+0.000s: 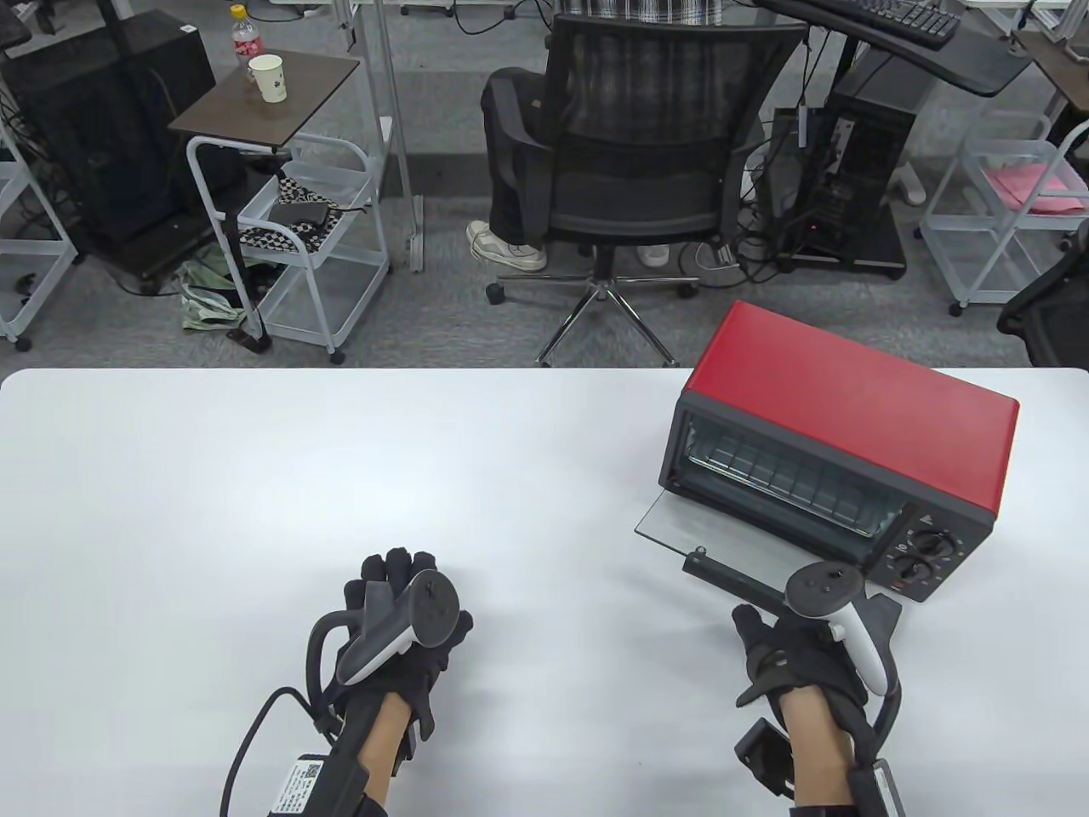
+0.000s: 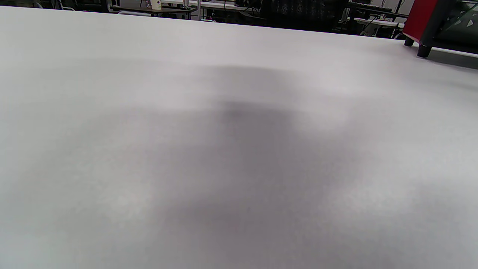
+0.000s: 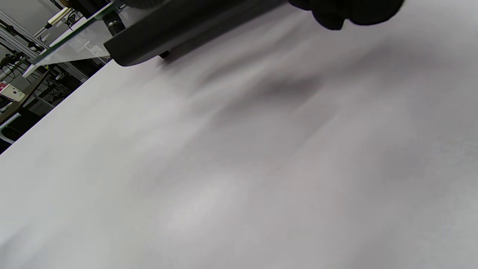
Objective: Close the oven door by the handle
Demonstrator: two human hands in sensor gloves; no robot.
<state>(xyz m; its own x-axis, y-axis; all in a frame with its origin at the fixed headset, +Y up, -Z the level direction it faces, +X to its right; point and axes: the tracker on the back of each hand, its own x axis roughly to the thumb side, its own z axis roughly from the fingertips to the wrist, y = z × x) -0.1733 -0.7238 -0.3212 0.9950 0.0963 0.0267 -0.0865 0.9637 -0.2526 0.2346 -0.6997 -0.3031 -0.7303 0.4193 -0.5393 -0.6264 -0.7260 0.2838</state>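
A red toaster oven [image 1: 851, 408] stands on the right of the white table [image 1: 255, 477]. Its glass door [image 1: 672, 519] lies folded down flat, with a black bar handle [image 1: 732, 579] along its near edge. My right hand [image 1: 791, 630] is right at the handle's right half; the tracker hides its fingers, so I cannot tell whether they hold it. In the right wrist view the handle [image 3: 179, 30] runs along the top, with a gloved fingertip [image 3: 351, 11] just beside it. My left hand [image 1: 400, 613] rests empty on the table, far left of the oven. A corner of the oven [image 2: 422, 18] shows in the left wrist view.
The oven's two knobs [image 1: 923, 553] sit at its right front. Beyond the table's far edge stand an office chair [image 1: 647, 153], a white wire cart [image 1: 306, 247] and a small side table with a paper cup [image 1: 270, 78].
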